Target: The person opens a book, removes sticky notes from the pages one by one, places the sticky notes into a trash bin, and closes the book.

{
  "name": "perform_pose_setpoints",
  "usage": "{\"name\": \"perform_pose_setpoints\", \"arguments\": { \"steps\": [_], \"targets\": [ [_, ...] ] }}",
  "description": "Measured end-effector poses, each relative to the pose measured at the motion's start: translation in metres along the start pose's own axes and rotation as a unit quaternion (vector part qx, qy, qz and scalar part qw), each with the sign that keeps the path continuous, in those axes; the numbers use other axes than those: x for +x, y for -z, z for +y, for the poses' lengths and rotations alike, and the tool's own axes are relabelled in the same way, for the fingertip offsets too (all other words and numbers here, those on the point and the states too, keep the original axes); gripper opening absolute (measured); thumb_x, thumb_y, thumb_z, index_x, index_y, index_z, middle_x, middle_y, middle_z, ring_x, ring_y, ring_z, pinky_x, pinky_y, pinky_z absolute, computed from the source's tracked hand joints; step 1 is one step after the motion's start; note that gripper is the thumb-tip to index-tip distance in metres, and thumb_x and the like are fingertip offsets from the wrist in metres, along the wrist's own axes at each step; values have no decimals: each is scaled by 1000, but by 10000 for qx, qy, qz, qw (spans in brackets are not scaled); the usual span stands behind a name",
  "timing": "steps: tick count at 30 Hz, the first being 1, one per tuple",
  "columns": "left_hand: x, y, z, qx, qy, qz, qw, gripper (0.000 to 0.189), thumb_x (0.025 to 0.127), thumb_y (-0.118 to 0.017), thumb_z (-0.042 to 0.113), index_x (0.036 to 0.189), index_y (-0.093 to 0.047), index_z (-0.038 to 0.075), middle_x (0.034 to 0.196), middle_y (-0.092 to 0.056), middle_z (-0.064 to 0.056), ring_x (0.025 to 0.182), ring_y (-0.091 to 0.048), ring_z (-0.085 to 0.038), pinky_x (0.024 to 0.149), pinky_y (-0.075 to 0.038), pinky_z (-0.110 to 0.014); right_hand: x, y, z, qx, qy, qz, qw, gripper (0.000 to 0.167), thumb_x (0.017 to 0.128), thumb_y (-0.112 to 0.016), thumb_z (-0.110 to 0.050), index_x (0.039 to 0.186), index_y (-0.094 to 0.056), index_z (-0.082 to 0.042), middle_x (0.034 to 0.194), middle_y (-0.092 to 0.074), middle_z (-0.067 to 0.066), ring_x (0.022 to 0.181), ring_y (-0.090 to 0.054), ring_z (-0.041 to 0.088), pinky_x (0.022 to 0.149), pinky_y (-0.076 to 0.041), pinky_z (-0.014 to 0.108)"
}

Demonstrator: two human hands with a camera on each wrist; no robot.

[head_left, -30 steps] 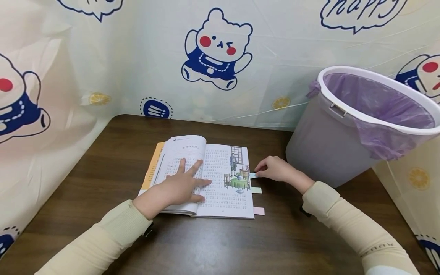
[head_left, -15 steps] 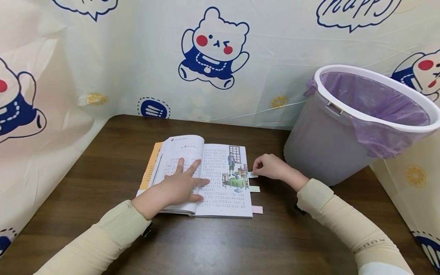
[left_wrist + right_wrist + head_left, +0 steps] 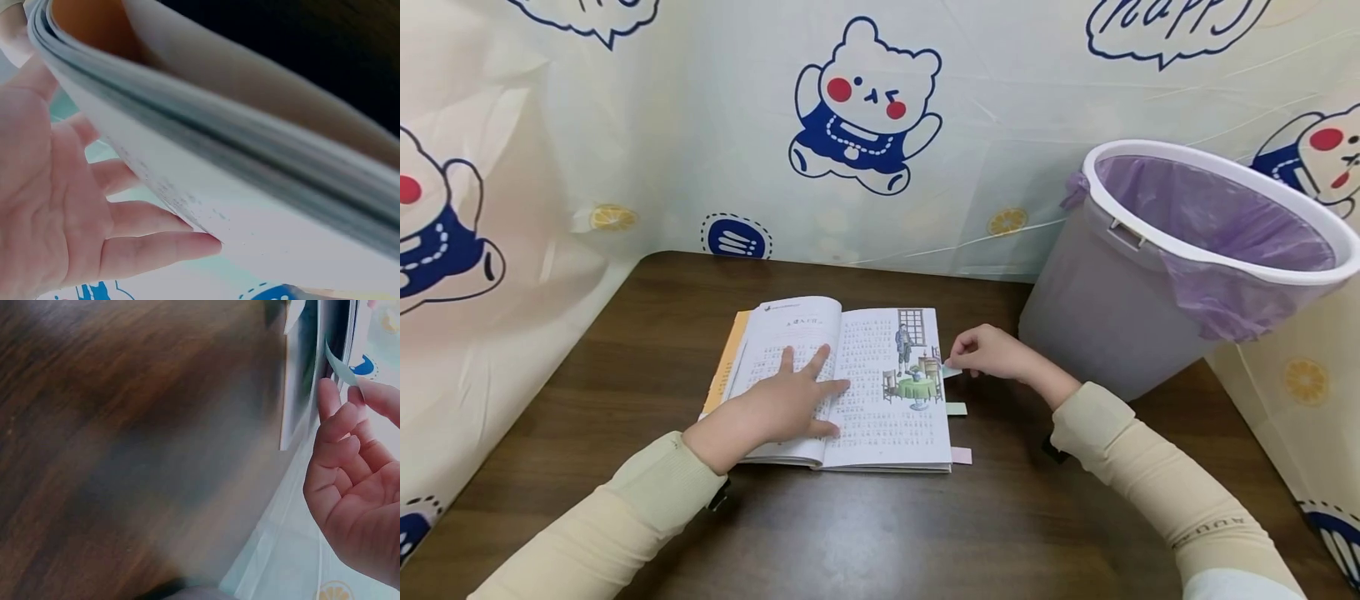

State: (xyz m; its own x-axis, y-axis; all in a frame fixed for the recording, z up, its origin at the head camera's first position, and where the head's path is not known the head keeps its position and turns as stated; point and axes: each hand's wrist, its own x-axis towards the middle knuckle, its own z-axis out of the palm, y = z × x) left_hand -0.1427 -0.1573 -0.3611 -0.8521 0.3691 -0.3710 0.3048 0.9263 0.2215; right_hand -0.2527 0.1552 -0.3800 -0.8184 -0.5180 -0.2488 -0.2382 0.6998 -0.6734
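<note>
Now stretching both arms forward in cream sleeves (image 3: 617,521) over a dark brown table (image 3: 850,542). Resting the left hand (image 3: 778,408) on an open book (image 3: 880,437) lying between the two hands — partly under the left, just beside the right. Spreading the left fingers wide and nearly straight, gripping nothing, reaching across the gutter onto the right-hand page. Showing, along that page's outer edge, first a pink tab (image 3: 961,456), then a green tab (image 3: 957,408), then a pale blue tab (image 3: 952,372), well apart from the left hand. Pinching this last one with the right hand (image 3: 992,350), between thumb and fingertip, while curling the other fingers. Pointing the blue tab outward to the right — with its long axis running crosswise to the page edge, bowing in the right wrist view. Running the book's spine away from the near side, leaning slightly right. Showing a lined bin (image 3: 1067,292) behind the right hand and, farthest back, a bear-print sheet (image 3: 700,150).
</note>
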Motion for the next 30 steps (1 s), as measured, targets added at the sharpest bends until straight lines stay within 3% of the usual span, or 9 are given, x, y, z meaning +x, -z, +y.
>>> {"name": "perform_pose_setpoints", "arguments": {
  "steps": [6, 13, 17, 23, 26, 30],
  "targets": [
    [3, 2, -3, 16, -17, 161, 9999, 64, 95, -72, 45, 149, -56, 15, 167, -18, -23, 140, -15, -68, 85, -51, -69, -2, 6, -8, 450, -28, 152, 9989, 15, 97, -71, -18, 89, -72, -6, 71, -62, 10, 74, -60, 41, 63, -48, 40],
    [5, -1, -7, 147, -92, 1241, 9921, 47, 94, -77, 34, 133, -70, 9, 155, -46, -18, 136, -35, -62, 91, -44, -75, -5, 10, -21, 1235, 111, 69, 9923, 17, 99, -68, -15, 96, -70, 2, 90, -74, 18, 83, -71, 37, 77, -58, 45],
    [4, -2, -8, 236, -185, 2009, 9792, 35, 89, -82, 28, 120, -77, 11, 141, -63, -11, 137, -45, -51, 83, -49, -73, -6, 11, -27, 1411, 169, 56, 9898, 18, 100, -68, -14, 99, -69, 3, 95, -74, 21, 85, -72, 39, 77, -60, 42],
    [5, -3, -9, -202, -447, 3216, 9456, 10, 86, -80, 10, 97, -79, 10, 112, -74, -8, 111, -67, -29, 70, -55, -53, -7, 11, -33, 1476, 213, 164, 9887, 17, 99, -68, -13, 100, -68, 4, 97, -72, 25, 81, -72, 37, 77, -61, 42],
    [6, -2, -11, -578, -535, 3371, 9382, 7, 86, -78, 4, 90, -78, 10, 108, -74, -8, 105, -67, -29, 73, -55, -50, -8, 10, -38, 1585, 229, 206, 9869, 16, 99, -68, -12, 100, -68, 5, 95, -73, 21, 79, -72, 33, 77, -61, 42],
    [8, 0, -11, -1088, -603, 3260, 9372, 5, 88, -76, 5, 89, -79, 9, 99, -75, -7, 99, -64, -30, 82, -53, -49, -9, 11, -49, 1699, 327, 287, 9845, 16, 100, -68, -11, 100, -68, 5, 91, -74, 16, 78, -72, 35, 76, -61, 41]
  ]
}}
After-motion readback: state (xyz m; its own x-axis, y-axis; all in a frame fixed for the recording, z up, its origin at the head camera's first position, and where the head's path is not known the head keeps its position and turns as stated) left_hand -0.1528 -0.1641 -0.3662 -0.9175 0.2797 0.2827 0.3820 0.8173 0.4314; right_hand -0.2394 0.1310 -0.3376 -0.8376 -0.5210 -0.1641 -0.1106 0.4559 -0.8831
